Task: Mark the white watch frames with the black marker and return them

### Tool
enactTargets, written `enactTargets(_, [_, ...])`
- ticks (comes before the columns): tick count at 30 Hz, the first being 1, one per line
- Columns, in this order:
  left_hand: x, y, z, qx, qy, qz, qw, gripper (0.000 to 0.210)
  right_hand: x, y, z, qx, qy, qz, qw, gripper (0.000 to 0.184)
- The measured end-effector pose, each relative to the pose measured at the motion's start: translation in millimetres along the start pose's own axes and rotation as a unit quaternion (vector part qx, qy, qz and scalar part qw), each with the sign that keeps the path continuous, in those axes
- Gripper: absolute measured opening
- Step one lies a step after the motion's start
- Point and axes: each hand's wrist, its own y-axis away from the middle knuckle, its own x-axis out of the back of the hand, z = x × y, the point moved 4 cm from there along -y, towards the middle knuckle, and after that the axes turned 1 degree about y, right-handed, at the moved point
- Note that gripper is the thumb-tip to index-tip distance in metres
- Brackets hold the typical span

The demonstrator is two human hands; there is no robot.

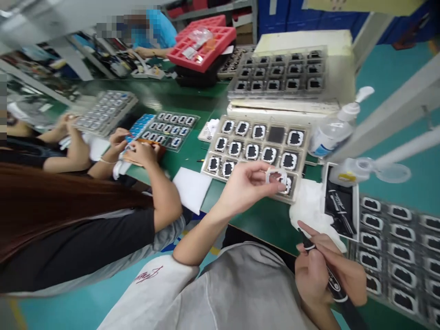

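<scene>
My left hand (249,185) pinches a small white plastic frame (276,175) between thumb and fingers, over the near right corner of a clear plastic tray (299,176). Rows of white frames with dark centres fill most pockets of that tray. One pocket at the far side shows only a dark square (276,134). My right hand (326,270) is closed round a black marker pen (332,279), its dark tip pointing up and left. A crumpled white cloth (311,206) lies just beyond the pen tip.
At right are a box of black markers (340,211), a small bottle (350,172), a pump bottle (332,133) and another parts tray (402,252). Stacked trays (278,73) stand behind. To the left, a co-worker's hands (140,151) handle something beside a white pad (192,188).
</scene>
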Motion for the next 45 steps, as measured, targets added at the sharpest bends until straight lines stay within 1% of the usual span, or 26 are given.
enactTargets(1, [5.5, -15.5, 3.3, -0.01, -0.008, 0.011, 1.0, 0.052, -2.2, 3.6, 8.5, -0.013, 0.017, 0.009, 1.0, 0.031])
enactTargets(3, [15.1, -52.0, 10.6, -0.03, -0.077, 0.048, 0.995, 0.042, -9.1, 9.7, 21.7, -0.026, 0.043, 0.025, 0.998, 0.037])
enactTargets(4, [17.9, -71.5, 14.3, -0.045, -0.127, 0.07, 0.988, 0.045, -12.5, 12.5, 26.4, -0.026, 0.051, 0.032, 0.998, 0.034])
enactTargets(6, [17.1, -108.5, 18.9, -0.075, -0.212, 0.097, 0.97, 0.05, -17.6, 17.8, 32.5, -0.008, 0.052, 0.035, 0.998, 0.023])
enactTargets(7, [14.1, -124.6, 18.3, -0.077, -0.227, 0.097, 0.966, 0.052, -18.5, 20.3, 34.5, 0.007, 0.048, 0.035, 0.998, 0.018])
enactTargets(9, [6.1, -148.6, 13.3, -0.067, -0.231, 0.085, 0.967, 0.057, -16.8, 24.9, 38.4, 0.023, 0.047, 0.043, 0.998, 0.016])
enactTargets(11, [0.2, -160.5, 7.7, -0.059, -0.236, 0.08, 0.967, 0.062, -13.5, 28.3, 42.8, 0.02, 0.054, 0.051, 0.997, 0.018])
enactTargets(14, [-1.2, -162.8, 2.7, -0.052, -0.267, 0.081, 0.959, 0.06, -10.2, 30.4, 47.6, 0.002, 0.061, 0.058, 0.996, 0.024])
enactTargets(18, [3.0, -155.4, 3.5, -0.046, -0.311, 0.075, 0.946, 0.054, -11.2, 27.2, 45.6, -0.025, 0.067, 0.044, 0.996, 0.032])
enactTargets(20, [3.8, -150.0, 5.0, -0.045, -0.318, 0.075, 0.944, 0.05, -12.3, 24.9, 38.5, -0.016, 0.064, 0.032, 0.997, 0.027])
enactTargets(23, [3.5, -140.9, 5.4, -0.049, -0.344, 0.079, 0.934, 0.038, -14.2, 22.1, 24.6, 0.021, 0.061, 0.02, 0.998, 0.011])
enactTargets(25, [3.2, -135.4, 3.9, -0.055, -0.377, 0.077, 0.921, 0.028, -16.1, 20.1, 17.5, 0.032, 0.069, 0.014, 0.997, 0.013])
enactTargets(27, [3.1, -131.3, 1.5, -0.064, -0.39, 0.07, 0.916, 0.023, -17.8, 17.8, 12.7, 0.036, 0.078, 0.012, 0.996, 0.017])
enactTargets(30, [2.9, -127.9, -1.2, -0.072, -0.4, 0.068, 0.911, 0.024, -19.7, 15.0, 9.4, 0.038, 0.077, 0.009, 0.996, 0.018])
enactTargets(33, [2.5, -127.6, -2.6, -0.071, -0.416, 0.072, 0.904, 0.026, -19.8, 13.8, 9.1, 0.044, 0.07, 0.015, 0.996, 0.018])
enactTargets(37, [3.9, -128.4, -3.1, -0.066, -0.433, 0.081, 0.895, 0.017, -19.3, 15.4, 12.1, 0.038, 0.069, 0.016, 0.997, 0.018])
enactTargets(40, [8.7, -128.7, -2.7, -0.061, -0.442, 0.101, 0.889, 0.016, -18.5, 20.0, 16.6, 0.026, 0.072, 0.019, 0.997, 0.016])
enactTargets(42, [12.5, -129.7, -3.0, -0.053, -0.443, 0.11, 0.888, 0.017, -17.9, 24.5, 20.6, 0.021, 0.07, 0.024, 0.997, 0.014])
enactTargets(45, [16.3, -132.8, -4.3, -0.036, -0.433, 0.104, 0.895, 0.019, -16.8, 32.3, 27.9, 0.0, 0.07, 0.031, 0.997, 0.009])
